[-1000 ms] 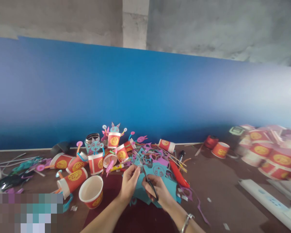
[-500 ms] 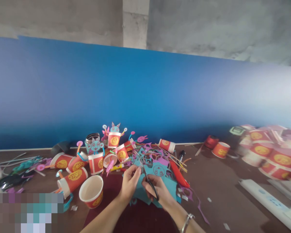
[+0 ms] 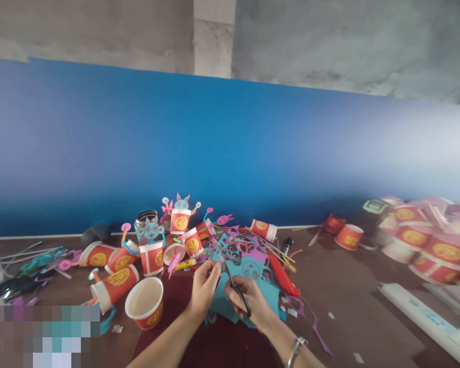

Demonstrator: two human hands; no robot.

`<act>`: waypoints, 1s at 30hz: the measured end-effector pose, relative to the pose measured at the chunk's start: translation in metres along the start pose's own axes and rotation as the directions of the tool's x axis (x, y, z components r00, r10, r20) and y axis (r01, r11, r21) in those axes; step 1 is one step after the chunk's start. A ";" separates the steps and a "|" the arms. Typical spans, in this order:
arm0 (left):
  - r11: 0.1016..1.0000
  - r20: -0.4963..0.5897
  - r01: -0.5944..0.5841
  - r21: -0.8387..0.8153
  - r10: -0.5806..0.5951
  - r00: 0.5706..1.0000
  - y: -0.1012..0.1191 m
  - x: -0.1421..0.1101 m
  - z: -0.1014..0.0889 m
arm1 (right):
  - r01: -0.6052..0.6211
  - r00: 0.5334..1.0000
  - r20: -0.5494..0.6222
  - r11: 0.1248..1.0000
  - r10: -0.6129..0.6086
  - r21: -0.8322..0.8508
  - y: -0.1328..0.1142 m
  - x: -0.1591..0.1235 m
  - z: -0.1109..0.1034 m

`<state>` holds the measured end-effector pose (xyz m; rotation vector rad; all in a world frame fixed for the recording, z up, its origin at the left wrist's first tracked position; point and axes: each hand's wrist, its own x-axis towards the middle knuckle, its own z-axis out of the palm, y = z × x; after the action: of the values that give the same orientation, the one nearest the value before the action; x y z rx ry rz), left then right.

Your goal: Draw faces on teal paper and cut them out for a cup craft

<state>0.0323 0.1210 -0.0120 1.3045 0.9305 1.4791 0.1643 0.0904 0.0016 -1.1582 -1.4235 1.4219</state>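
Note:
Black-handled scissors (image 3: 239, 296) are gripped in my right hand (image 3: 251, 301), fingers through the loops, blades pointing away and up to the left. My left hand (image 3: 205, 289) is closed in a pinch beside the blade tips, on a small piece of paper whose outline blends with the scraps behind. Beneath both hands lie blue paper sheets (image 3: 266, 294), one with a drawn round face (image 3: 252, 269). Just beyond is a heap of purple and blue cut paper scraps (image 3: 249, 250). A white-lined paper cup (image 3: 144, 301) stands left of my left forearm.
Red paper cups (image 3: 118, 281) with paper faces and bent-straw arms crowd the left. Thin sticks (image 3: 281, 253) and a red object (image 3: 283, 276) lie right of the scraps. Farther right are stacked cups (image 3: 444, 250) and a white power strip (image 3: 417, 312). A blue panel (image 3: 214, 143) stands behind.
My left hand has shifted very slightly at the blade tips. The scissors and my right hand hold nearly the same place, and the cups have not moved.

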 end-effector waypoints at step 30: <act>1.000 -0.009 0.012 0.014 -0.011 1.000 -0.005 0.000 -0.001 | -0.012 1.000 0.006 1.000 0.012 -0.012 0.001 -0.001 -0.001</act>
<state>0.0321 0.1227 -0.0168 1.3016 0.9537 1.4729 0.1654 0.0896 0.0007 -1.1724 -1.4327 1.4279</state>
